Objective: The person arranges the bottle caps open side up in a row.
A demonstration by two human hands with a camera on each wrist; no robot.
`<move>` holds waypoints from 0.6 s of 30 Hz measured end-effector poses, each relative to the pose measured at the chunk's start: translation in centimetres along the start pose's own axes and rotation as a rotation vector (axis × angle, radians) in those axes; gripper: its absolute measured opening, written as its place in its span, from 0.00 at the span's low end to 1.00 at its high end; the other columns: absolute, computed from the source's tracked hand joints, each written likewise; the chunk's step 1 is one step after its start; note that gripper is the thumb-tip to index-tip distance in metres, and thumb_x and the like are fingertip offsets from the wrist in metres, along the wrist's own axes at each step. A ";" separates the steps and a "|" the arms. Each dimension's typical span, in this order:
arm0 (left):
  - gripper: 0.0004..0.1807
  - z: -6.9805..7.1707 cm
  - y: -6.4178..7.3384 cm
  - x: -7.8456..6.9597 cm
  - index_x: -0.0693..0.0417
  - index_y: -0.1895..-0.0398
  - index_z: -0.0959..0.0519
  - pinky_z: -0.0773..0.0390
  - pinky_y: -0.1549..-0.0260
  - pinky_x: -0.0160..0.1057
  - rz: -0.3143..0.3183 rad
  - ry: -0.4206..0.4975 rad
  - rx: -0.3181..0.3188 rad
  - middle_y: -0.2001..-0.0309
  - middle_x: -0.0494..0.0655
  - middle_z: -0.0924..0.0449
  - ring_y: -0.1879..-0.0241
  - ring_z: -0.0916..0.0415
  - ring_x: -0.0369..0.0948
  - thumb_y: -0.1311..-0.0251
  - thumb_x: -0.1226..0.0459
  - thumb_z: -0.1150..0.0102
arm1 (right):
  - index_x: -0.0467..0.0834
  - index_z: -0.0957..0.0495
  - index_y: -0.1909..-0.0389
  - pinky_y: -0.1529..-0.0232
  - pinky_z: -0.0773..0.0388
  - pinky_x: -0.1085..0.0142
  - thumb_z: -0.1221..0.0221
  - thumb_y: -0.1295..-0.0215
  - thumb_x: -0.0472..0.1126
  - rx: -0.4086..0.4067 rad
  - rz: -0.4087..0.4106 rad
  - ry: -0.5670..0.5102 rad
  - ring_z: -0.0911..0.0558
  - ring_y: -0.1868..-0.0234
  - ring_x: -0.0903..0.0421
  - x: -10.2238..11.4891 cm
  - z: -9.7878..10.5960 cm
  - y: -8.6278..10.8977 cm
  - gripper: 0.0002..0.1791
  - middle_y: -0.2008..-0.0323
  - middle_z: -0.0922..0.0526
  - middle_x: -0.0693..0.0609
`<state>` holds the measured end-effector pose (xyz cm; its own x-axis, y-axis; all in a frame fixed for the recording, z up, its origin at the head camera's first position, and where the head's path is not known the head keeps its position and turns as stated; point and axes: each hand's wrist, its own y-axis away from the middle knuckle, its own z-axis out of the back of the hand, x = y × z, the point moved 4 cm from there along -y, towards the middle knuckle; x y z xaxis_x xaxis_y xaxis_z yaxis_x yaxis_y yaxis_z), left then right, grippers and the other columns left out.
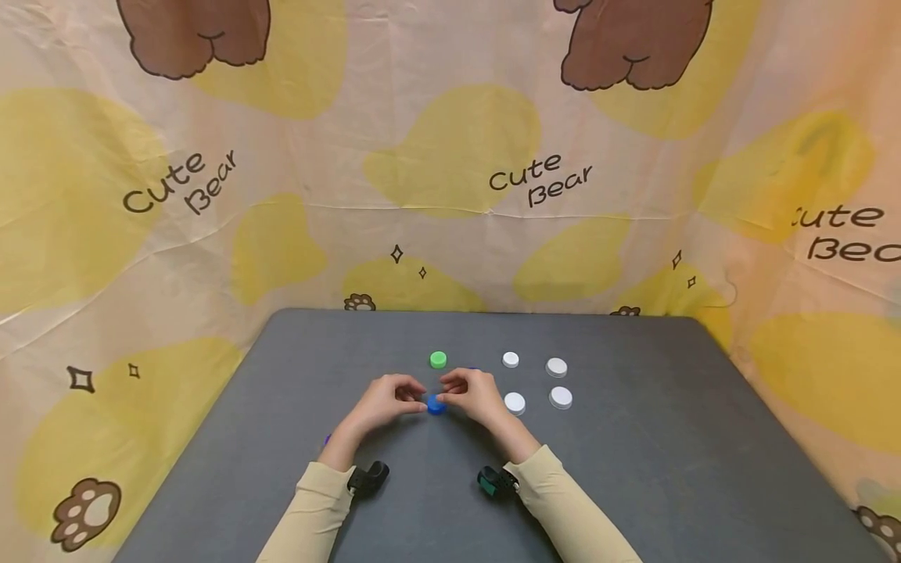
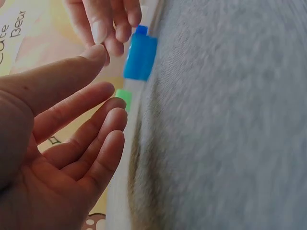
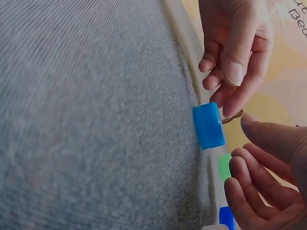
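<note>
on the grey table (image 1: 633, 469), one blue cap (image 1: 436, 405), one green cap (image 1: 438, 360) and four white caps (image 1: 561, 397) are counted, along with two dark blue pieces (image 1: 475, 368) that are mostly hidden, one behind the right hand (image 1: 473, 391) and one beside the left wrist. the blue cap is set on the table between the two thumb tips, with the left hand (image 1: 389, 399) on one side and the right hand on the other. in both hands the fingers are loosely bent and held apart from the thumb, and nothing is gripped. a gap to the blue cap is shown at both thumbs in the wrist views; whether it is brushed by any other fingertip cannot be told. the blue cap is stood flat, its round face turned up and its axis upright; no long axis is seen across the table. the green cap is placed just beyond it.
</note>
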<state>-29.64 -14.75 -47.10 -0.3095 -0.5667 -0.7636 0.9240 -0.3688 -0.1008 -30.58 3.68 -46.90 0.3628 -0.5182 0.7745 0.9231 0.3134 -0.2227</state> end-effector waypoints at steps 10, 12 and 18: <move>0.14 -1.1 -0.3 -0.1 0.57 0.60 0.17 0.25 0.72 0.34 0.007 0.016 -0.005 0.65 0.49 0.17 0.69 0.22 0.36 0.50 0.62 0.30 | 0.38 0.17 0.60 0.68 0.22 0.73 0.29 0.51 0.39 0.040 0.006 0.011 0.15 0.67 0.57 -0.5 -0.3 0.0 0.16 0.67 0.14 0.47; 0.14 -1.3 -0.4 0.0 0.57 0.61 0.17 0.25 0.72 0.34 0.012 0.013 -0.004 0.65 0.48 0.17 0.70 0.23 0.36 0.50 0.62 0.30 | 0.38 0.17 0.61 0.68 0.23 0.73 0.28 0.52 0.39 0.050 0.017 0.016 0.15 0.68 0.57 -0.5 -0.4 0.0 0.17 0.68 0.14 0.47; 0.14 -1.6 -0.7 0.1 0.56 0.62 0.17 0.27 0.73 0.32 0.015 -0.012 -0.015 0.66 0.47 0.18 0.71 0.23 0.34 0.52 0.63 0.28 | 0.37 0.17 0.60 0.67 0.22 0.73 0.28 0.52 0.39 0.067 0.026 0.017 0.15 0.68 0.57 -0.7 -0.6 -0.1 0.17 0.68 0.13 0.47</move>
<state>-29.93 -13.34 -48.10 -0.2979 -0.5814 -0.7571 0.9318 -0.3492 -0.0985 -30.87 3.52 -47.83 0.3890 -0.5229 0.7585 0.9032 0.3788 -0.2021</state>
